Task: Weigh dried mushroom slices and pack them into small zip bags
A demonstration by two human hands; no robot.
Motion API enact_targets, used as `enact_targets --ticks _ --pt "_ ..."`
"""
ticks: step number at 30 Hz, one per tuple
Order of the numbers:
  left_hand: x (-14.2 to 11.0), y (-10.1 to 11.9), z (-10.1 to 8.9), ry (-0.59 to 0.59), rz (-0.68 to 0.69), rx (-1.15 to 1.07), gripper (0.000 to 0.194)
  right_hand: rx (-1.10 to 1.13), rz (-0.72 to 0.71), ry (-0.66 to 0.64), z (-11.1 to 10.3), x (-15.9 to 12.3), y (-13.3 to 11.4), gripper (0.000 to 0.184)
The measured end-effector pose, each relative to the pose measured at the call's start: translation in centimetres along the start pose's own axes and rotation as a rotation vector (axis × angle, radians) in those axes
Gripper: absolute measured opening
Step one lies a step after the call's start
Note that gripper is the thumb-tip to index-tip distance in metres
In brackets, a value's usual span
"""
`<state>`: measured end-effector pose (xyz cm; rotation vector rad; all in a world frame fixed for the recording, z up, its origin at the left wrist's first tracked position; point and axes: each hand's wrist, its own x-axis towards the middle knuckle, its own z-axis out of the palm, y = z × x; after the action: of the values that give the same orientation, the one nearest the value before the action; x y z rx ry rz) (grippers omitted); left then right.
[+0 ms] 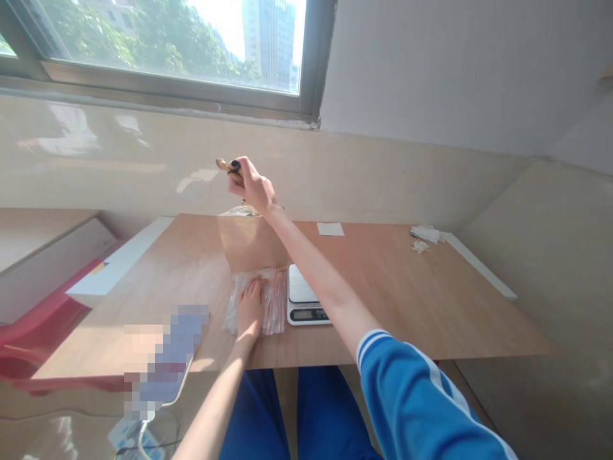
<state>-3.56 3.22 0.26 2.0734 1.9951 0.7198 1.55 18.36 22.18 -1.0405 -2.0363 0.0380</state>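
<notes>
Aloft right hand (253, 186), left hand (251, 308) on plastic bags (274, 310)

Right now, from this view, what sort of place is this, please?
Probably an indoor workspace: a wood-coloured table carries a digital scale and striped plastic packaging, with a window in the wall behind.
</notes>
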Motion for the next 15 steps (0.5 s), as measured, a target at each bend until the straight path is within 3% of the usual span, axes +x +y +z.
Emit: enact_targets --ticks 6,15 --pt "0.0 0.0 0.1 0.012 0.014 -0.005 0.043 -0.060 -0.031 -0.168 2.2 -0.2 1.1 0.024" --pt "0.0 0.2 -0.2 0.017 0.013 -0.007 0.040 0.002 -0.038 -0.201 1.0 -2.0 1.5 0.025"
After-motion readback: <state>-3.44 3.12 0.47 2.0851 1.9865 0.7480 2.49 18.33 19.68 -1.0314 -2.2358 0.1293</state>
